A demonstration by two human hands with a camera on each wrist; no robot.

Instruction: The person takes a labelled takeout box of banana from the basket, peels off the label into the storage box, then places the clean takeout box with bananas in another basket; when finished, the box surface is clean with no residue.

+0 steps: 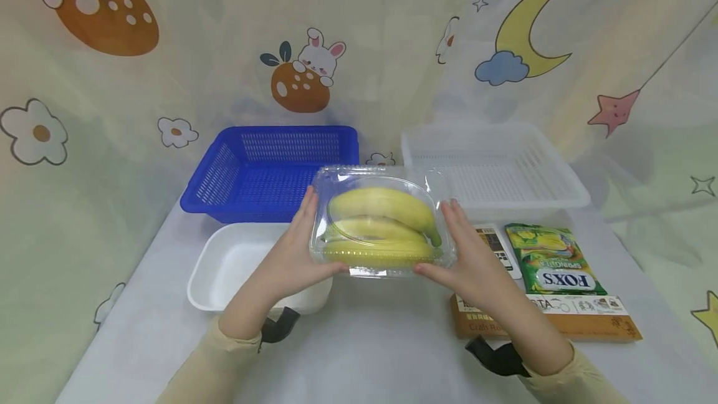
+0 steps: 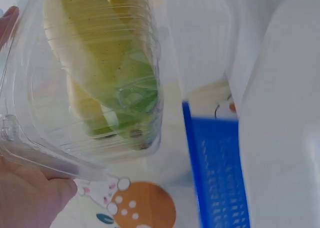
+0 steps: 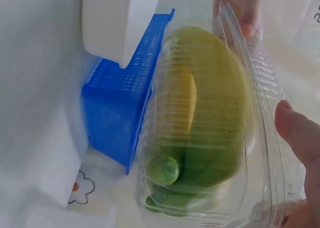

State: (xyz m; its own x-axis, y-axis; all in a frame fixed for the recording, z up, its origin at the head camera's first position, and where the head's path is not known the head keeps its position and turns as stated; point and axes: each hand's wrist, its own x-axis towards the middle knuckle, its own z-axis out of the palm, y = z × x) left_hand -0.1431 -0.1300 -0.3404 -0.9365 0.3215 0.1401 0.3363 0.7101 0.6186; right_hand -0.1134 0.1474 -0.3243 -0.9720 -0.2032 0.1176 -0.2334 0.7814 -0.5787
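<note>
A clear plastic clamshell box (image 1: 383,273) is held up over the middle of the table, with several yellow bananas (image 1: 384,204) inside it. My left hand (image 1: 294,260) grips its left side, thumb along the near edge and fingers up the side. On the opposite side my right hand (image 1: 468,260) holds it the same way. The left wrist view shows green banana ends (image 2: 140,83) through the box's ribbed wall (image 2: 45,108). In the right wrist view, the right thumb (image 3: 297,130) lies by the box's rim (image 3: 272,153), and the bananas' green tips face the camera.
Behind stand a blue basket (image 1: 241,198) on the left and a white basket (image 1: 499,201) on the right. A white tray (image 1: 224,267) sits under the left forearm. By the right arm lie a green FOX'S candy bag (image 1: 552,257), a white package (image 1: 499,248) and a brown box (image 1: 594,326).
</note>
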